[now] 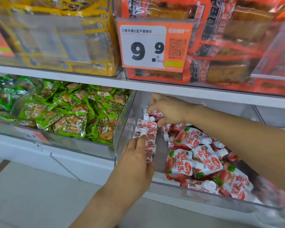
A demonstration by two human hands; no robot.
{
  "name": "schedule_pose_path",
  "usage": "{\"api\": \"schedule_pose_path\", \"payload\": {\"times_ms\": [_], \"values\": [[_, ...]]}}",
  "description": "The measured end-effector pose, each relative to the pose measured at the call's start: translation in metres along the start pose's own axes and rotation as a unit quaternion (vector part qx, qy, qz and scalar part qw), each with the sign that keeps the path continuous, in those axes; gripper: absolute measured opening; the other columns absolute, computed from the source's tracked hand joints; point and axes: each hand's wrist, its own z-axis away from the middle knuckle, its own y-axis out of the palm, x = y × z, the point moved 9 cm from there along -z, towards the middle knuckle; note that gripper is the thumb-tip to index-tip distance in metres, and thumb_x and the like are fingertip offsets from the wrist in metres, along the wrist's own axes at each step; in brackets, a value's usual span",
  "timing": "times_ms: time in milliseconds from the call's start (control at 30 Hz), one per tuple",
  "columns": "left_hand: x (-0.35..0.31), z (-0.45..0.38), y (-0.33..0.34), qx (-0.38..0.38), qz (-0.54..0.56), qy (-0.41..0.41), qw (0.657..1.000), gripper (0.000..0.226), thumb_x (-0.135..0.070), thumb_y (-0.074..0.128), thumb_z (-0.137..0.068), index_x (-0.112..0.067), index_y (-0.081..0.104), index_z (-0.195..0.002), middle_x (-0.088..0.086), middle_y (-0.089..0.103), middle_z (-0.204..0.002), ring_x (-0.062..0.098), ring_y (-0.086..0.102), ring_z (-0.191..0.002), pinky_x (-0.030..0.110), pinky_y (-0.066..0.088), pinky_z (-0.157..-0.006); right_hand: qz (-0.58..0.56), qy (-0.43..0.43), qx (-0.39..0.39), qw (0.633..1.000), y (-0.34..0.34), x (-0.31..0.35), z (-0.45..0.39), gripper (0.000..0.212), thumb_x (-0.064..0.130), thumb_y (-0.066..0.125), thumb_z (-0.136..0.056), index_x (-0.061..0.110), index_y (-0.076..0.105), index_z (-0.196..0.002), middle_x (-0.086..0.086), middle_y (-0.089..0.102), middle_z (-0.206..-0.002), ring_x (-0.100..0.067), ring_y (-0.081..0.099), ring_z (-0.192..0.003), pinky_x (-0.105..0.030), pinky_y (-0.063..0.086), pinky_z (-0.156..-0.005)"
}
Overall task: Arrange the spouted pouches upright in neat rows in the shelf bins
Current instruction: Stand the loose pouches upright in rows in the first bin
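Observation:
Red-and-white spouted pouches with white caps fill a clear plastic bin [122,129] on the lower shelf. A row of upright pouches [146,129] stands against the bin's left wall. My left hand [136,162] reaches over the bin's front edge, its straight fingers touching the caps at the front of that row. At the back of the row my right hand [168,111] pinches an upright pouch [156,115] by its top. A loose heap of pouches [201,162] lies flat on the bin's right side.
The neighbouring clear bin [82,143] on the left holds green snack packets. The shelf above carries yellow packs [56,38] and orange packs [229,46], with a price tag [148,46] reading 9.9. The white shelf edge [220,94] runs just above my right hand.

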Motion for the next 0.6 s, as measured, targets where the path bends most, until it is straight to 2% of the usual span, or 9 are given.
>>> {"api": "schedule_pose_path", "payload": {"times_ms": [67, 133, 233, 267, 333, 367, 433, 500, 600], "values": [[0.0, -0.001, -0.002, -0.004, 0.003, 0.002, 1.0, 0.072, -0.028, 0.058, -0.093, -0.022, 0.016, -0.151, -0.003, 0.033, -0.145, 0.015, 0.035, -0.133, 0.025, 0.033, -0.106, 0.01, -0.003, -0.003, 1.0, 0.001, -0.003, -0.002, 0.043, 0.03, 0.08, -0.078, 0.025, 0.066, -0.118, -0.002, 0.04, -0.127, -0.018, 0.046, -0.107, -0.023, 0.029, -0.075], [0.0, -0.001, -0.002, -0.006, 0.002, 0.0, 1.0, 0.072, -0.028, 0.057, -0.093, -0.023, 0.015, -0.151, -0.004, 0.033, -0.145, 0.014, 0.034, -0.134, 0.025, 0.032, -0.106, -0.009, -0.001, -0.001, 1.0, 0.001, -0.009, -0.003, 0.035, 0.028, 0.075, -0.084, 0.024, 0.068, -0.117, -0.003, 0.044, -0.13, -0.017, 0.047, -0.105, -0.023, 0.032, -0.079], [0.0, -0.001, -0.001, -0.005, -0.003, 0.001, 1.0, 0.072, -0.03, 0.056, -0.094, -0.023, 0.014, -0.152, -0.004, 0.032, -0.146, 0.014, 0.032, -0.135, 0.024, 0.032, -0.107, -0.082, 0.019, -0.009, 0.996, -0.001, -0.024, -0.006, 0.029, 0.022, 0.068, -0.09, 0.009, 0.068, -0.115, -0.011, 0.061, -0.119, -0.026, 0.057, -0.108, -0.037, 0.042, -0.096], [0.0, -0.001, -0.001, -0.005, -0.003, 0.001, 1.0, 0.072, -0.03, 0.056, -0.094, -0.023, 0.014, -0.152, -0.004, 0.033, -0.146, 0.014, 0.032, -0.135, 0.024, 0.032, -0.107, -0.111, 0.033, -0.02, 0.993, -0.001, -0.03, -0.006, 0.026, 0.02, 0.065, -0.092, 0.005, 0.067, -0.113, -0.014, 0.064, -0.115, -0.029, 0.059, -0.105, -0.04, 0.043, -0.096], [0.0, -0.002, -0.001, -0.005, -0.002, 0.001, 1.0, 0.072, -0.03, 0.056, -0.094, -0.023, 0.014, -0.152, -0.004, 0.033, -0.146, 0.014, 0.033, -0.135, 0.024, 0.032, -0.106, -0.145, 0.051, -0.063, 0.986, -0.005, -0.037, -0.007, 0.024, 0.018, 0.055, -0.098, 0.0, 0.062, -0.111, -0.016, 0.065, -0.108, -0.029, 0.059, -0.098, -0.033, 0.042, -0.088], [0.0, -0.002, -0.001, -0.005, -0.001, 0.0, 1.0, 0.072, -0.03, 0.056, -0.094, -0.023, 0.014, -0.152, -0.004, 0.033, -0.146, 0.014, 0.033, -0.134, 0.024, 0.032, -0.106, -0.146, 0.06, -0.082, 0.984, -0.006, -0.037, -0.007, 0.024, 0.021, 0.052, -0.1, 0.004, 0.061, -0.114, -0.01, 0.065, -0.107, -0.023, 0.057, -0.096, -0.026, 0.038, -0.083], [0.0, -0.002, -0.001, -0.006, -0.001, 0.0, 1.0, 0.072, -0.03, 0.056, -0.094, -0.023, 0.015, -0.152, -0.003, 0.033, -0.146, 0.014, 0.033, -0.134, 0.024, 0.032, -0.107, -0.144, 0.071, -0.101, 0.982, -0.004, -0.033, -0.007, 0.019, 0.025, 0.053, -0.099, 0.022, 0.061, -0.116, 0.004, 0.058, -0.102, -0.013, 0.05, -0.094, -0.024, 0.036, -0.082], [0.0, -0.003, -0.001, -0.007, -0.003, -0.001, 1.0, 0.072, -0.03, 0.057, -0.093, -0.023, 0.015, -0.152, -0.003, 0.033, -0.147, 0.014, 0.033, -0.134, 0.025, 0.032, -0.107, -0.124, 0.058, -0.088, 0.987, 0.002, -0.025, -0.013, 0.017, 0.023, 0.062, -0.093, 0.025, 0.064, -0.11, 0.004, 0.054, -0.097, -0.017, 0.049, -0.09, -0.03, 0.041, -0.081], [0.001, -0.004, -0.002, -0.012, -0.002, -0.006, 1.0, 0.072, -0.03, 0.057, -0.093, -0.024, 0.015, -0.151, -0.004, 0.033, -0.146, 0.014, 0.033, -0.134, 0.025, 0.033, -0.107, -0.1, 0.08, -0.041, 0.991, 0.008, -0.024, -0.021, 0.028, 0.022, 0.067, -0.09, 0.023, 0.065, -0.118, 0.001, 0.055, -0.1, -0.019, 0.051, -0.091, -0.029, 0.041, -0.079]]}}
